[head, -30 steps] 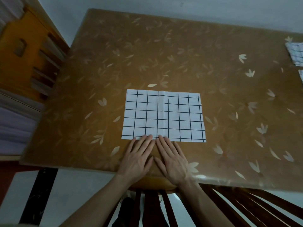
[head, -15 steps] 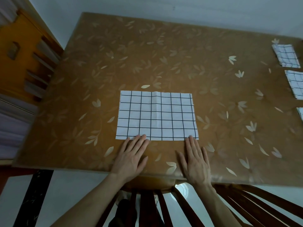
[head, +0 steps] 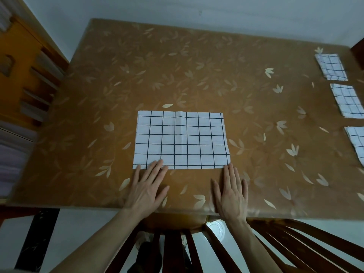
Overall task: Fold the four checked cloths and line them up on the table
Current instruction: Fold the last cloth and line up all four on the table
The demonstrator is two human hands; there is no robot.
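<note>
A white cloth with black checks (head: 181, 139) lies flat as a wide rectangle in the middle of the brown table (head: 177, 66), with a crease down its centre. My left hand (head: 146, 188) rests flat, its fingertips on the cloth's near left corner. My right hand (head: 231, 192) lies flat with its fingertips at the near right corner. Three small folded checked cloths stand in a column at the right edge: the far one (head: 331, 67), the middle one (head: 346, 100) and the near one (head: 356, 139), partly cut off.
A dark wooden chair back (head: 197, 247) with slats stands below the table's near edge. An orange wooden chair (head: 25, 75) is at the left. A pale wall runs behind the table.
My hands have slid apart along the cloth's near edge, from side by side at its middle to its two near corners. The view has shifted so that the three folded cloths show.
</note>
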